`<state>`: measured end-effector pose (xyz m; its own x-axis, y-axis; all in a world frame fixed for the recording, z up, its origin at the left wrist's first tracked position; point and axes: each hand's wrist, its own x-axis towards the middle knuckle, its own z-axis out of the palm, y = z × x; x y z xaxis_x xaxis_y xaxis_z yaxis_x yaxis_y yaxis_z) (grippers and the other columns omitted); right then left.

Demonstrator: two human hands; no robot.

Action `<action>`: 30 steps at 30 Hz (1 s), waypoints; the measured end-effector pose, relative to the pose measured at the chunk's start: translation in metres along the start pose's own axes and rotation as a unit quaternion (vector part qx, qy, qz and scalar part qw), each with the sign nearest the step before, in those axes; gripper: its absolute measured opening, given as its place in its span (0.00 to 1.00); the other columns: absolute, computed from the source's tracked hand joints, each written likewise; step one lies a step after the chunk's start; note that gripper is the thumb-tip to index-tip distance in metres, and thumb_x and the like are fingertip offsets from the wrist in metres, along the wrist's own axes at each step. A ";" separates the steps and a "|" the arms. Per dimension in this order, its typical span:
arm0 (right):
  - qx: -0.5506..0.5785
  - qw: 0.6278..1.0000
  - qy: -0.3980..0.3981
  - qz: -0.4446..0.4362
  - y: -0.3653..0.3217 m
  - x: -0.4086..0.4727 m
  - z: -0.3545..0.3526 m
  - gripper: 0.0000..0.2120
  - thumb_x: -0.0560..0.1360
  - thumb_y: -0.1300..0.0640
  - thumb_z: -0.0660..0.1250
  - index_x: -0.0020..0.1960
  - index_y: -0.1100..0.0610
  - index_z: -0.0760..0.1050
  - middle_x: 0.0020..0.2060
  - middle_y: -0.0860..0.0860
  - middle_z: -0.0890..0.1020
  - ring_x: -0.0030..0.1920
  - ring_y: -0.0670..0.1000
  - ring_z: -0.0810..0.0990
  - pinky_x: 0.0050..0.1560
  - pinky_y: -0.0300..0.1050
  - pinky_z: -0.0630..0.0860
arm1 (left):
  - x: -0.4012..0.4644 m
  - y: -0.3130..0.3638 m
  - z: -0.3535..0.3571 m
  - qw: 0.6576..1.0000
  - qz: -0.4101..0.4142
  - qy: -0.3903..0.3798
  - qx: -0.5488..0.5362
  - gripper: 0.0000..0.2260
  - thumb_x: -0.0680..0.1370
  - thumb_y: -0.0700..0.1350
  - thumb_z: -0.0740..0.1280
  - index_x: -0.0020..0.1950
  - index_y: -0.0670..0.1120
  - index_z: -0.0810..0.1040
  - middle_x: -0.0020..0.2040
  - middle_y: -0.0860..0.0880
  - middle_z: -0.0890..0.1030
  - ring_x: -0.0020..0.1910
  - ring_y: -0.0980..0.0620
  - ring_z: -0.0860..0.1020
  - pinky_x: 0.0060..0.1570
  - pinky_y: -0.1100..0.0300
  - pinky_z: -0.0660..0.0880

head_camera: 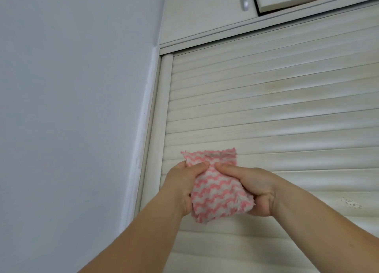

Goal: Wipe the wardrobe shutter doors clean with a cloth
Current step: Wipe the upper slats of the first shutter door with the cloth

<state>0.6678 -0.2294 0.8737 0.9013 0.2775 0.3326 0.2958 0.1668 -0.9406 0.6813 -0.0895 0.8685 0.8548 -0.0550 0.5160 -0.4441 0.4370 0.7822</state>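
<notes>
Both hands hold one folded pink-and-white wave-patterned cloth [215,187] in front of the wardrobe. Left hand [181,187] grips the cloth's left edge, thumb curled over the front face. Right hand [253,189] grips the right edge, thumb laid across the front and fingers wrapped behind. The two thumb tips nearly meet at the cloth's upper middle.

Largest surface: plain pale grey-white wall [71,108], filling the left half of the view. Next: cream-white slatted wooden shutter door [276,112], horizontal slats, with a faint yellowish stain in the upper middle and a rough patch at lower right. A rounded cream vertical door post [160,118] borders the shutter's left side. Above sit two cream upper cabinet doors [205,12], each with a small silver metal handle [244,2]. The right-hand upper door stands slightly ajar.
</notes>
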 end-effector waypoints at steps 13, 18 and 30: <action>-0.139 0.713 0.390 -0.566 -0.074 0.066 -0.001 0.12 0.78 0.57 0.52 0.55 0.46 0.71 0.49 0.41 0.78 0.43 0.47 0.79 0.46 0.45 0.75 | 0.064 0.019 -0.028 0.915 0.244 0.195 0.257 0.08 0.76 0.39 0.61 0.53 0.49 0.73 0.46 0.51 0.77 0.43 0.51 0.78 0.43 0.57 0.76; -0.683 0.517 0.362 -0.368 -0.033 0.131 0.015 0.29 0.78 0.45 0.43 0.78 0.50 0.49 0.77 0.55 0.51 0.75 0.60 0.49 0.73 0.56 0.42 | 0.086 0.017 -0.057 0.851 0.303 0.188 0.384 0.13 0.78 0.36 0.56 0.57 0.47 0.75 0.52 0.52 0.75 0.44 0.54 0.73 0.41 0.64 0.69; -0.776 0.476 0.265 -0.317 -0.032 0.148 0.036 0.21 0.83 0.44 0.42 0.75 0.37 0.50 0.77 0.43 0.44 0.76 0.50 0.38 0.73 0.56 0.35 | 0.117 0.022 -0.052 0.782 0.399 0.151 0.455 0.23 0.72 0.30 0.55 0.65 0.46 0.69 0.62 0.48 0.71 0.58 0.49 0.72 0.53 0.58 0.69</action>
<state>0.7800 -0.1602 0.9554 0.3064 0.2916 0.9061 0.0695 -0.9562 0.2842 0.7851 -0.0399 0.9279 0.1713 0.1832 0.9680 -0.7588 -0.6021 0.2482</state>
